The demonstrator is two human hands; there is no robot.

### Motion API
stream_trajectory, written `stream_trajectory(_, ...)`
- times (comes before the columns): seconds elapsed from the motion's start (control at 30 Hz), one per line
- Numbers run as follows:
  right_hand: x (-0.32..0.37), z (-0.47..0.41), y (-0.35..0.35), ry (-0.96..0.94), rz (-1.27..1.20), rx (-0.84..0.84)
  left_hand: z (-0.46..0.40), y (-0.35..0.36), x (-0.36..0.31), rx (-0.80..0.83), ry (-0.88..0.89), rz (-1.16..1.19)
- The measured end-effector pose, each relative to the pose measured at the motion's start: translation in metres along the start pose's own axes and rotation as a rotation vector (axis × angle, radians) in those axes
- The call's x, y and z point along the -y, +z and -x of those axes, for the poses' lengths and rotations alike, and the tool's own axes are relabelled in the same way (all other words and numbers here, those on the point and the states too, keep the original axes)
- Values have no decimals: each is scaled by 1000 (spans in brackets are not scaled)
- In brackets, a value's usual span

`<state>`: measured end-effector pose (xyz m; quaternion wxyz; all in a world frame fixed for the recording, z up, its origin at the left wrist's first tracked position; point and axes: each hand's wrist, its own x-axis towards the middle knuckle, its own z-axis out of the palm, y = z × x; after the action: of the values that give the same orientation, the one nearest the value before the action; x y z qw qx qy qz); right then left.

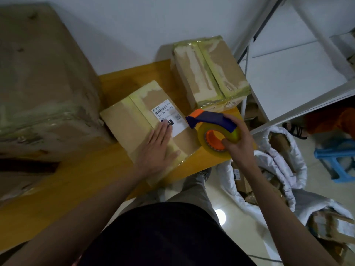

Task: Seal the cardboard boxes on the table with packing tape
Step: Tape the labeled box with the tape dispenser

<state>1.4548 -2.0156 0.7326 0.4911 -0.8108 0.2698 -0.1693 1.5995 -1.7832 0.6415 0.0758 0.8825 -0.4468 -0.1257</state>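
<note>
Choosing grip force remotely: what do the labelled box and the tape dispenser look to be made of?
Labelled box: matte brown cardboard, glossy yellowish tape strips over its seams. Tape dispenser: apparently hard plastic, smooth blue and orange shell, carrying a shiny translucent tape roll.

A pale wall stands behind the yellow wooden bench. At the right there is a white metal shelf. The glossy tiled floor reflects a lamp, and a blue stool stands on it.
</note>
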Motion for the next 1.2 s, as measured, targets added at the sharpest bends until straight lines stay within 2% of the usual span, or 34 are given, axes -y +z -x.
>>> stream_trajectory(0.17, -1, -3, 6, -5, -7, 12, -41, -26, 53, 33, -298, 32)
stream_trajectory(0.4, 0, -3, 2, 56, -114, -17, -88, -67, 93, 118, -500, 214)
stream_trajectory(0.6, 11, -5, -2, 84, -179, -66, -100, -75, 87, 161, -389, 261)
stream_trajectory(0.8, 18, -16, -1, 100, -169, -55, -103, -52, 76, 248, -132, 294)
stream_trajectory(1.0, 23, -29, 5, 96, -179, 7, -99, -46, 53, 305, 76, 176)
stream_trajectory(1.2, 26, -42, 12, 77, -214, 53, -93, -48, 41, 279, 118, 159)
